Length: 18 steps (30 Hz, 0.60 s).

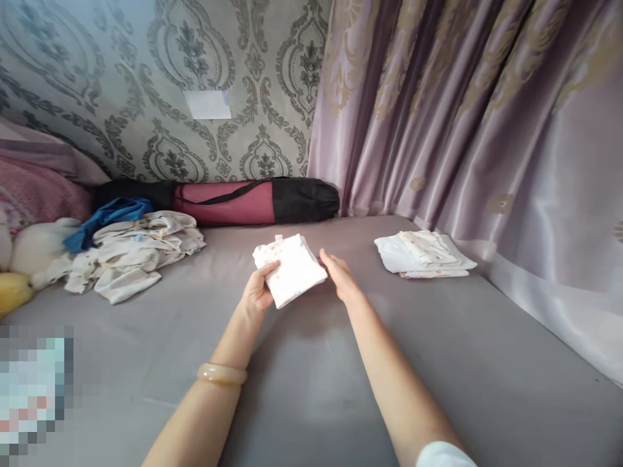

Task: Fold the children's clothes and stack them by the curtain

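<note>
A folded white garment (294, 269) with small faint prints is held up above the grey sheet, a little tag sticking out at its top. My left hand (259, 287) grips its left side, thumb on top and the other fingers beneath. Beside its right edge is my right hand (341, 275), fingers stretched out; whether it touches the cloth I cannot tell. To the right lies a stack of folded white clothes (423, 253). A loose heap of crumpled white printed clothes (141, 250) lies on the left, with a blue cloth (109, 217) at its back.
The grey sheet (311, 389) covers the bed. Along the patterned wall lies a long maroon and black bag (228, 202). Purple curtains (379, 117) hang at the right edge. A yellow plush item (13, 292) and pink bedding (43, 181) are at far left, near a pixelated patch.
</note>
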Each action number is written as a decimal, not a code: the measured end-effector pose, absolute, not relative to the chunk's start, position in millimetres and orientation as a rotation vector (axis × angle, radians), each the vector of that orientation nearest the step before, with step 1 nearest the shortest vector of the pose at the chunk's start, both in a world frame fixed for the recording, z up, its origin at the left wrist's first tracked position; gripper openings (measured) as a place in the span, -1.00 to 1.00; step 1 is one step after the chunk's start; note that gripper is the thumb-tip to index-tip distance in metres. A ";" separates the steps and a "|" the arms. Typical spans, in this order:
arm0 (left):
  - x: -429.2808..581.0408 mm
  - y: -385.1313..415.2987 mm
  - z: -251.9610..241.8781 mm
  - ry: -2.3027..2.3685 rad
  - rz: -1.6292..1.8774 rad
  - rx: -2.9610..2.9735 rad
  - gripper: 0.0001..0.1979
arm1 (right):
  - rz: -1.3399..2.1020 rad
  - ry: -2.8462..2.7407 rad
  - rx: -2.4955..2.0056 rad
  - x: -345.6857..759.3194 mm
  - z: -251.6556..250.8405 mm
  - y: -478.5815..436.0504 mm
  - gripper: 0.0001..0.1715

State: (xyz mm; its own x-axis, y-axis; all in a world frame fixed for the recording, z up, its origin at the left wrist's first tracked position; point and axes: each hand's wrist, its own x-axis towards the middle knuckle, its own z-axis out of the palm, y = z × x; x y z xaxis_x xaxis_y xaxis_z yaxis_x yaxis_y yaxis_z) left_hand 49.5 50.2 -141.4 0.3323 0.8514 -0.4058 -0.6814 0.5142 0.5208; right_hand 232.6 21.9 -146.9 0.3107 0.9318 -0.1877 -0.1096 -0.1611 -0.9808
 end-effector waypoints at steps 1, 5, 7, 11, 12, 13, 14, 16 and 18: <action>48.9 52.0 -140.7 0.674 1.066 0.244 -0.61 | 1.195 -0.723 -1.359 233.5 -145.8 23.1 -0.45; 49.2 56.7 -140.8 0.595 1.205 0.162 -0.54 | 1.639 -0.524 -0.998 228.5 -141.6 22.6 -0.14; 50.9 57.2 -143.2 0.575 1.237 0.138 -0.54 | 1.801 -0.486 -0.831 219.6 -140.5 19.3 -0.03; 56.6 54.7 -150.7 0.529 1.227 0.130 -0.54 | 1.837 -0.460 -0.639 197.9 -144.0 13.6 -0.29; 58.4 53.6 -152.2 0.522 1.219 0.133 -0.54 | 1.804 -0.469 -0.613 193.6 -146.3 13.2 -0.43; 60.4 52.5 -153.3 0.519 1.213 0.135 -0.54 | 1.768 -0.474 -0.605 190.2 -149.0 13.3 -0.53; 62.4 51.4 -154.0 0.521 1.210 0.137 -0.54 | 1.731 -0.472 -0.617 187.7 -151.9 14.1 -0.58; 65.7 50.0 -154.3 0.537 1.204 0.138 -0.53 | 1.663 -0.440 -0.693 185.1 -157.9 16.8 -0.61; 66.9 50.3 -154.1 0.554 1.209 0.132 -0.54 | 1.602 -0.390 -0.763 184.6 -162.9 20.3 -0.64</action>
State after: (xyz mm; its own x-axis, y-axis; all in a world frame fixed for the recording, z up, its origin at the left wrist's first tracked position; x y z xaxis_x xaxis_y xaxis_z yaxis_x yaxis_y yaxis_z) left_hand 66.9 50.3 -154.1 0.2401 0.9113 -0.3344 -0.8484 0.3645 0.3840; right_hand 184.6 20.3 -162.9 -0.0241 0.9674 -0.2522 -0.7431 -0.1860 -0.6428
